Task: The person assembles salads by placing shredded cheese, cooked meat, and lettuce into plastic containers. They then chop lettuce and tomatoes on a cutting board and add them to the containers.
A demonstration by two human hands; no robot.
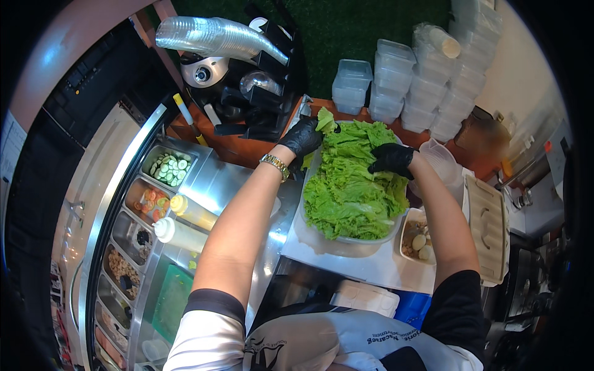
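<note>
A heap of green leaf lettuce (352, 198) fills a clear plastic tub (371, 240) on the white counter before me. At the tub's far left corner, my left hand (303, 136) in a black glove is closed on a small torn lettuce leaf (326, 120). My right hand (394, 159), gloved in black too, lies over the right side of the heap. Its thumb and fingers curl round some of the leaves, and the fingertips are partly hidden among them. A gold watch (275, 166) is on my left wrist.
Left stands a steel counter with food pans of sliced cucumber (170, 169) and tomato (148, 203), plus squeeze bottles (179, 235). Stacked clear containers (391, 77) line the back. Right of the tub are a container of eggs (419, 242) and a beige lid (486, 229).
</note>
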